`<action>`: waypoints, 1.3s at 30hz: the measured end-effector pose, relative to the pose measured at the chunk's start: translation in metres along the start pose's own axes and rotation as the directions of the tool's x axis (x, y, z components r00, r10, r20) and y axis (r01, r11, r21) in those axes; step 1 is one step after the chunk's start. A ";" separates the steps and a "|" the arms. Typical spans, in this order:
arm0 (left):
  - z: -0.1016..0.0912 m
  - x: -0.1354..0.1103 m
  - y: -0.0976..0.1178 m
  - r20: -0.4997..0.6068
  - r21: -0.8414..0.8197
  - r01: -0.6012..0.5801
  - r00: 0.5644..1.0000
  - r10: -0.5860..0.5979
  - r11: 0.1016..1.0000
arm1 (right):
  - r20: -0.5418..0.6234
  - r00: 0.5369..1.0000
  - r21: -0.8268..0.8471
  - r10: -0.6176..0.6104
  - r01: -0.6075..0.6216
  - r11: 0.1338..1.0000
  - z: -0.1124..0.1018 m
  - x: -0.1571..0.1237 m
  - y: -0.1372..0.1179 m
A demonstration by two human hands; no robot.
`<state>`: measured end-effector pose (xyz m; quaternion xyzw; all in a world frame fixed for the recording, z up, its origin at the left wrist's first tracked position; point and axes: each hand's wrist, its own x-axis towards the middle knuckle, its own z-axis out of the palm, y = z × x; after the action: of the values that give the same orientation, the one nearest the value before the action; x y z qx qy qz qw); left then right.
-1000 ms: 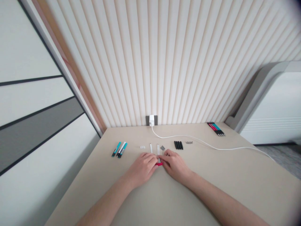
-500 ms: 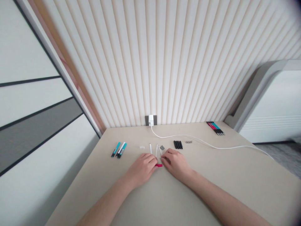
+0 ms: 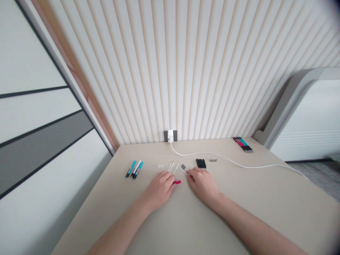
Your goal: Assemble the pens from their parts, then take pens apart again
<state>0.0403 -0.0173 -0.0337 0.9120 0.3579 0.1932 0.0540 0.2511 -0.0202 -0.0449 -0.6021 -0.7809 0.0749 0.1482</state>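
Note:
My left hand lies on the table with its fingertips beside a short red pen part. My right hand rests to the right of that piece, its fingertips touching the near end of a thin translucent pen refill. Several similar refills stand angled just beyond the hands. A small grey part lies by the fingers of my right hand. Black pen parts sit a little farther back.
Teal-and-white pens lie left of the hands, and a small white parts group lies nearer the middle. Finished pens lie at the back right. A white charger cable runs across the beige table.
My hands have moved apart, uncovering more of the red piece. The thin refills have shifted and now fan out, with one angled toward my right fingertips.

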 end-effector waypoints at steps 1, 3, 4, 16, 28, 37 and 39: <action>0.000 0.000 0.000 -0.011 0.007 -0.004 1.000 0.004 1.000 | -0.001 1.000 -0.008 -0.001 0.001 1.000 0.000 0.000 0.000; 0.000 0.000 0.000 -0.027 0.021 0.000 1.000 0.000 1.000 | -0.002 1.000 -0.023 -0.007 0.007 1.000 0.001 0.000 0.001; 0.001 0.000 0.000 -0.027 0.023 0.008 1.000 -0.008 1.000 | -0.003 1.000 -0.028 -0.014 0.014 1.000 0.002 0.000 0.001; 0.007 -0.002 0.000 -0.014 -0.064 0.026 1.000 -0.027 0.998 | -0.024 0.996 0.042 -0.082 0.083 0.996 0.005 0.004 0.002; -0.002 0.001 -0.002 -0.085 -0.004 0.062 0.994 -0.062 0.998 | -0.193 0.934 0.307 -0.301 0.349 0.885 0.003 -0.002 -0.004; -0.010 -0.002 -0.013 -0.215 0.028 0.076 0.974 -0.068 0.997 | -0.280 0.941 0.559 -0.191 0.322 0.764 0.001 -0.005 -0.005; -0.014 -0.003 -0.028 -0.295 0.042 0.177 0.943 -0.157 0.983 | -0.292 0.953 0.661 -0.075 0.258 0.704 0.002 -0.004 -0.003</action>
<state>0.0155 0.0009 -0.0286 0.8414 0.4442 0.3074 -0.0140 0.2490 -0.0244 -0.0462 -0.4334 -0.7233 0.2731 0.4630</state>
